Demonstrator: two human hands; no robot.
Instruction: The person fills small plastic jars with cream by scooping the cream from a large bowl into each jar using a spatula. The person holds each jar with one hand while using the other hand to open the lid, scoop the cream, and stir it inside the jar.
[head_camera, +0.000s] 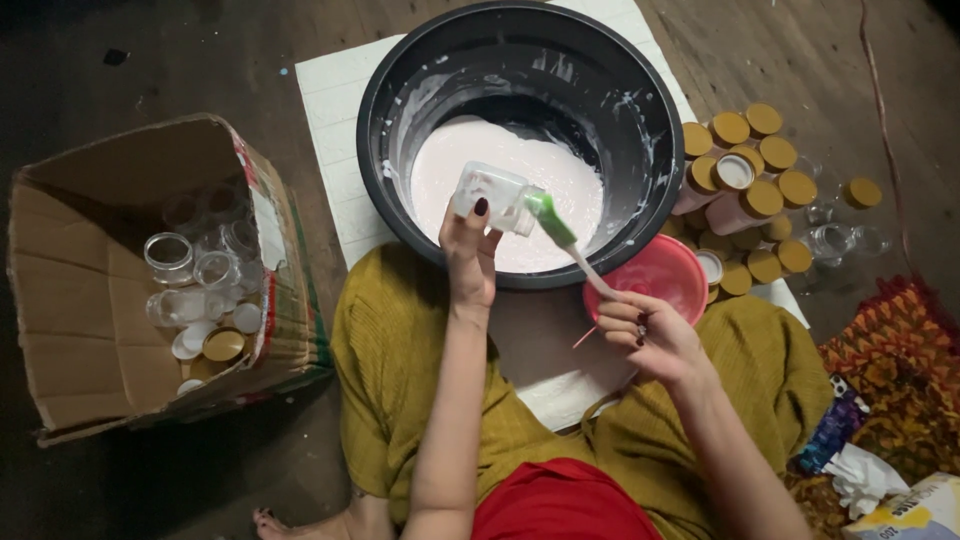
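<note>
Holding a small clear plastic jar (492, 197) tilted over the black basin of white cream (400, 75), left hand (470, 250) fingers clasp it; right hand (650, 335) fingers pinch a green-tipped spatula (555, 228), blade at the jar's mouth, handle slanting toward the right.

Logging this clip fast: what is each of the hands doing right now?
Left hand: closed around a clear jar, held tilted over the black basin.
Right hand: closed on the handle of a green-tipped spatula, its tip at the jar's mouth.
</note>
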